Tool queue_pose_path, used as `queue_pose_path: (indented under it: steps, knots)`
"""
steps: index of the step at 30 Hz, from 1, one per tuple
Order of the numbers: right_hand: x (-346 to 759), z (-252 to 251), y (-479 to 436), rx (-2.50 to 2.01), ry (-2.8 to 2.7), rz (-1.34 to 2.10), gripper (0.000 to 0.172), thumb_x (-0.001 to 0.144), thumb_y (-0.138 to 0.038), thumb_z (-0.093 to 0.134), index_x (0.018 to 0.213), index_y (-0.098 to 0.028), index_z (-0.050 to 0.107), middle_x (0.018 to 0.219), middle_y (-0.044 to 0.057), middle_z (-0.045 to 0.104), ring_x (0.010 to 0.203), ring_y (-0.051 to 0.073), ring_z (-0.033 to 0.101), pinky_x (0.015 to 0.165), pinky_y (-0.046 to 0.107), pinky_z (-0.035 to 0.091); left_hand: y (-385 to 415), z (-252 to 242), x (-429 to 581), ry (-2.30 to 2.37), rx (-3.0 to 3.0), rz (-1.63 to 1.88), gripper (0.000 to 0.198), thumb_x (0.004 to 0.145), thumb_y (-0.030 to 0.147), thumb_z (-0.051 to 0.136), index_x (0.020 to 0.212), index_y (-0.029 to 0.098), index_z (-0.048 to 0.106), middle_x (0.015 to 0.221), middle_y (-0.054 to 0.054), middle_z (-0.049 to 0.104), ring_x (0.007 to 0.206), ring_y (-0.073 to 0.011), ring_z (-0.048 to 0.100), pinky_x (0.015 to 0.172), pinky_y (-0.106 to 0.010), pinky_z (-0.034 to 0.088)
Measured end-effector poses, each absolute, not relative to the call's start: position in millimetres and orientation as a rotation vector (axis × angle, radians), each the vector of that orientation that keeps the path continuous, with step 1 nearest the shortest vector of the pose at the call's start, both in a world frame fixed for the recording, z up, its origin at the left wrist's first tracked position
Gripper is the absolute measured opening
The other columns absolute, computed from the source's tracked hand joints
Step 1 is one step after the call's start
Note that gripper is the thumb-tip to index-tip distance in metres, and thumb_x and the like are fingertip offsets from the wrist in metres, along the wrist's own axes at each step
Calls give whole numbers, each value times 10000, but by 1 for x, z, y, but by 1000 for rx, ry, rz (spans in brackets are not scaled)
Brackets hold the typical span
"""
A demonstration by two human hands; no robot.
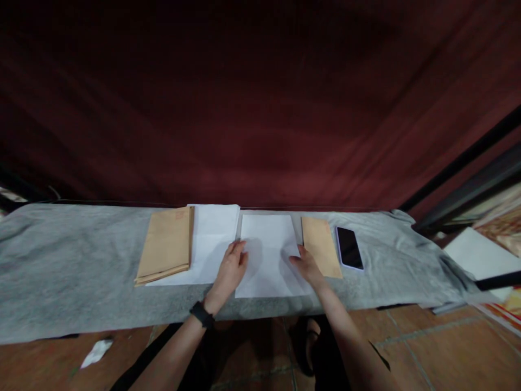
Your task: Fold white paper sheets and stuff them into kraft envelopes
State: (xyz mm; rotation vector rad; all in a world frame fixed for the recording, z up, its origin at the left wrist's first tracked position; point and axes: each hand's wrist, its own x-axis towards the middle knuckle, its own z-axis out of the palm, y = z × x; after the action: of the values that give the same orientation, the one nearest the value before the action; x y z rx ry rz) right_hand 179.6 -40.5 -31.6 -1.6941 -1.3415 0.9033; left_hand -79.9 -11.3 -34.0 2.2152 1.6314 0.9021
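A blank white sheet of paper (268,244) lies flat in front of me on the grey cloth. Along its left edge rests my left hand (231,267), fingers loosely bent and a dark band on the wrist. My right hand (307,265) is at the right edge, thumb over the sheet and apart from the fingers. Neither hand visibly pinches the paper. Left of it lie more white sheets (214,233), partly covered by a stack of brown envelopes (165,241). A single brown envelope (321,244) lies just beyond my right hand.
A phone (349,248) with a pale purple edge lies at the right. The grey cloth (81,255) covers a long, narrow surface against a dark red curtain (260,119). Crumpled white paper (96,352) lies on the tiled floor. Dark metal bars (468,157) stand at the right.
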Motion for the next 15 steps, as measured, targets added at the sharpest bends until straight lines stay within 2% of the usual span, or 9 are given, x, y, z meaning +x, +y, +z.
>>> queue_pose_path:
  steps: [4, 6, 8, 10, 13, 15]
  knots:
    - [171, -33, -48, -1915, -1529, 538, 608, 840, -188, 557, 1434, -94, 467, 1218, 198, 669, 1119, 321, 639, 965, 448, 502, -28, -40, -64, 1629, 2457, 699, 373, 934, 219, 504, 1286, 153, 606, 1445, -160, 538, 1371, -312, 475, 1138, -520, 396]
    - [163, -32, -51, -1928, -1693, 245, 616, 899, -198, 504, 1497, -96, 395, 1354, 226, 586, 1233, 342, 572, 1021, 494, 470, -34, -39, -54, 1605, 2546, 639, 388, 964, 223, 453, 1318, 142, 589, 1478, -162, 513, 1416, -305, 425, 1168, -519, 354]
    - [151, -33, -51, -1802, -1824, 90, 572, 960, -233, 439, 1518, -120, 379, 1475, 207, 495, 1361, 337, 462, 1093, 525, 416, -38, -39, -44, 1576, 2604, 607, 428, 987, 236, 400, 1374, 127, 547, 1509, -162, 483, 1448, -289, 383, 1182, -501, 339]
    - [136, -37, -49, -1665, -1921, 99, 528, 1011, -282, 359, 1521, -145, 387, 1540, 160, 443, 1432, 296, 388, 1139, 514, 384, -39, -42, -34, 1542, 2657, 573, 482, 981, 212, 376, 1440, 107, 479, 1547, -164, 435, 1477, -279, 331, 1193, -497, 318]
    - [114, -46, -44, -1632, -2005, 233, 519, 1053, -338, 251, 1519, -164, 401, 1522, 124, 484, 1426, 228, 417, 1159, 464, 377, -38, -51, -21, 1506, 2713, 503, 579, 931, 146, 392, 1504, 65, 379, 1579, -184, 375, 1503, -276, 267, 1212, -496, 269]
    - [105, -51, -43, -1649, -2065, 228, 526, 1063, -347, 232, 1525, -150, 388, 1540, 121, 458, 1454, 218, 376, 1194, 463, 320, -36, -57, -16, 1513, 2720, 452, 619, 912, 137, 407, 1525, 72, 348, 1579, -182, 375, 1505, -278, 258, 1220, -499, 243]
